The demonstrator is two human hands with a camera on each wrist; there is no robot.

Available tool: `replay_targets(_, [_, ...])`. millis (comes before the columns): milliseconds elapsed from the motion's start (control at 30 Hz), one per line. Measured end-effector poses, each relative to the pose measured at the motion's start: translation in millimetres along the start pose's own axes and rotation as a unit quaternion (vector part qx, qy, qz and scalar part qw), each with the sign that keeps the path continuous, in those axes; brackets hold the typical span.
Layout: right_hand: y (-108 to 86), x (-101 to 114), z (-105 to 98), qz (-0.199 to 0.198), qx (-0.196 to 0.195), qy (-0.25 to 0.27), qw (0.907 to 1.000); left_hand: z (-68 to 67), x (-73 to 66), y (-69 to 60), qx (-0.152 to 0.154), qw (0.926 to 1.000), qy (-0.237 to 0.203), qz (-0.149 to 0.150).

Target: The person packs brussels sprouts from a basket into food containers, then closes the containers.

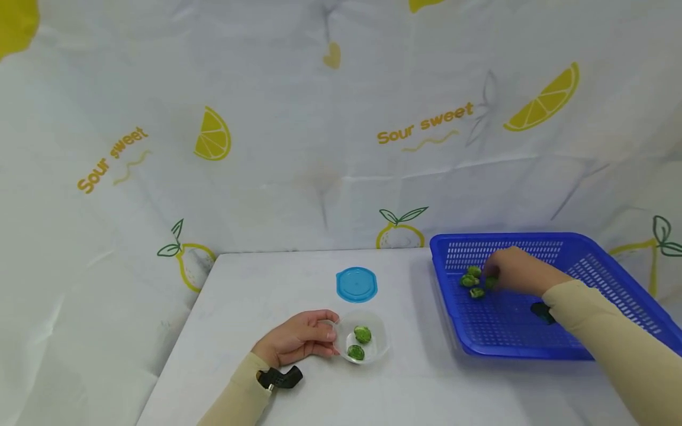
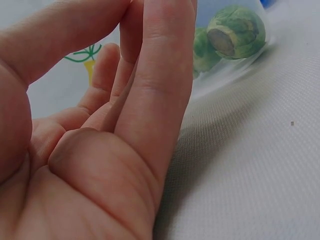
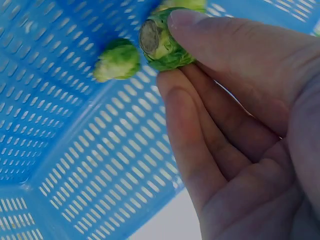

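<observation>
Nearest us, a beige left sleeve [image 1: 231, 396] with a black strap [image 1: 279, 377] at its cuff reaches over the white tabletop [image 1: 266, 284]. Beyond it we find the clear bowl [image 1: 381, 346], with two Brussels sprouts inside, one nearer [image 1: 356, 353] and one farther [image 1: 362, 334]. On its far side the blue lid [image 1: 356, 284] lies flat. To the right sits the blue basket [image 1: 511, 325], its left wall standing between the bowl and the loose sprouts [image 1: 468, 280] gathered in its far left part. Behind the tabletop we have a white lemon-print cloth [image 1: 298, 106].

Of the two hands, the nearer left hand [image 1: 298, 337] has its fingers and thumb holding the bowl at its left side. Farther right, inside the basket, our right hand [image 1: 517, 272] pinches a held sprout [image 3: 165, 54] between thumb and fingertips; the loose ones lie just left of those fingers.
</observation>
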State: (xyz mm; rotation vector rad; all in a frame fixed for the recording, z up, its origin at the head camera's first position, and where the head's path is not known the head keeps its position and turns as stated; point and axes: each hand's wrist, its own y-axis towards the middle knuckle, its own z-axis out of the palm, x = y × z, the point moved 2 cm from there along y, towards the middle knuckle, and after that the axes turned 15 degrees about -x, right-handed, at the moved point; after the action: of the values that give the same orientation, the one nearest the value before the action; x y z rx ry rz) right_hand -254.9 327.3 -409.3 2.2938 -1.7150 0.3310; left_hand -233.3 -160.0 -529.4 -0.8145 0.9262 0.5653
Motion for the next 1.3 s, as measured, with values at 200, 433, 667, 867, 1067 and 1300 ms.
replay_targets(200, [-17.8, 10, -14, 0.029, -0.015, 0.029, 0.9991, -0.2, 1.3, -0.3, -0.004, 1.0000, 0.005, 0.004])
replay_targets(433, [-29.9, 27, -22, 0.018, -0.034, 0.024, 0.9990, 1.8, -0.4, 1.3, -0.004, 1.0000, 0.005, 0.004])
replay_targets(667, [-33.9, 45, -27, 0.019, -0.054, 0.031, 0.9979, 3.0, -1.6, -0.4, -0.007, 1.0000, 0.002, 0.002])
replay_targets(867, [-35.9, 59, -29, 0.008, -0.071, 0.035, 0.9968, 3.9, 0.8, 0.7, -0.014, 0.9999, 0.008, -0.002])
replay_targets(1067, [-32.4, 84, -31, -0.007, -0.089, 0.046, 0.9949, 3.8, 2.6, 6.3, -0.013, 0.9999, 0.009, -0.001])
replay_targets(1300, [-20.0, 136, -18, -0.025, -0.073, 0.104, 0.9915, 0.1, 0.9, 1.5, -0.012, 0.9999, 0.004, 0.002])
